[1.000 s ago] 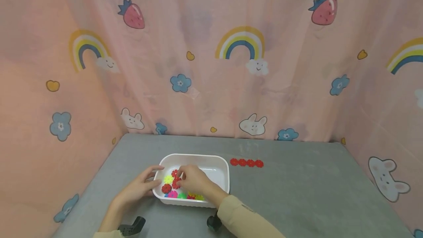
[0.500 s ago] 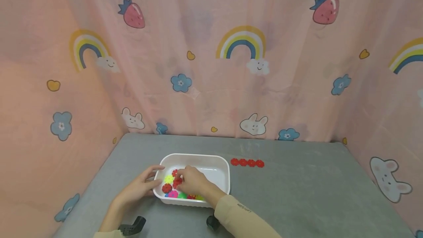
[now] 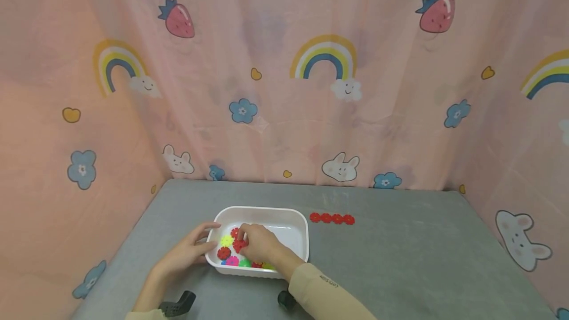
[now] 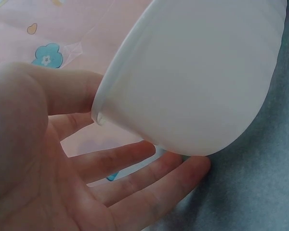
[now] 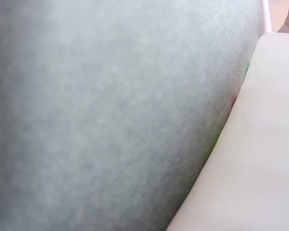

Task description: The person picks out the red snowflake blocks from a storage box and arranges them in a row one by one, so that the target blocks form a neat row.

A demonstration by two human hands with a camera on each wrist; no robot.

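Both hands busy: your left hand [image 3: 188,247] grips the white tray [image 3: 291,236] by its rim, lower centre of frame, as your right hand [image 3: 261,245] pinches a red disc [image 3: 237,246] inside its left half.

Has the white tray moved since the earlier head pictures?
No; the white tray keeps the same place relative to the far edge of the grey table.
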